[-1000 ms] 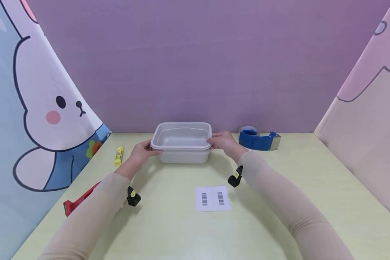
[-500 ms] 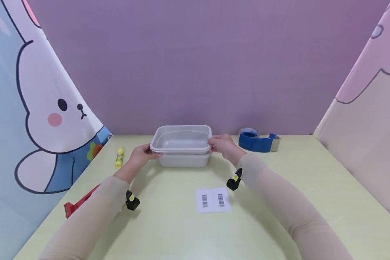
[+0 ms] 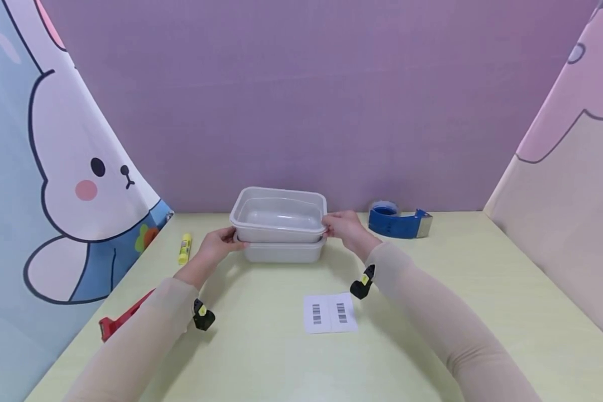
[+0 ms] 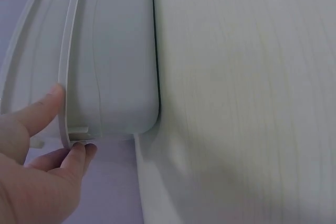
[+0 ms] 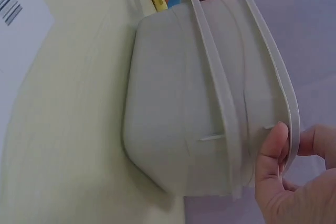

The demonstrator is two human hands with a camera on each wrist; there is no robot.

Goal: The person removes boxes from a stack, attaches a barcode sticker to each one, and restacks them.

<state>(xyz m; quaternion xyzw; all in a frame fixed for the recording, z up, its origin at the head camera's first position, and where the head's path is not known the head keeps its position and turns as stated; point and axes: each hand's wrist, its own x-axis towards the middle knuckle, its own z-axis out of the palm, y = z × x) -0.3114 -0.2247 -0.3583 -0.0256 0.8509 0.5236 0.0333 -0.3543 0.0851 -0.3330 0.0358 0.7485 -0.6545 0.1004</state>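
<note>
Two translucent white plastic containers stand nested at the table's back. The upper container (image 3: 276,234) is raised partly out of the lower container (image 3: 283,253) and tilts, its left side higher. My left hand (image 3: 215,247) pinches the lower container's rim at the left end, thumb above and fingertips beneath, as the left wrist view shows. At the other end my right hand (image 3: 349,228) pinches the upper container's rim, with the thumb under it in the right wrist view. The lower container's base rests on the table (image 3: 261,346).
Nearer me lies a white paper (image 3: 329,313) with two barcodes. A yellow glue stick (image 3: 185,249) is on the left. Partly behind my left forearm is a red tool (image 3: 123,318). A blue tape dispenser (image 3: 399,224) stands back right, before the purple wall (image 3: 301,100).
The upper container has risen out of the lower one, most on its left side, so more of its wall shows. Both hands stay at the rims.
</note>
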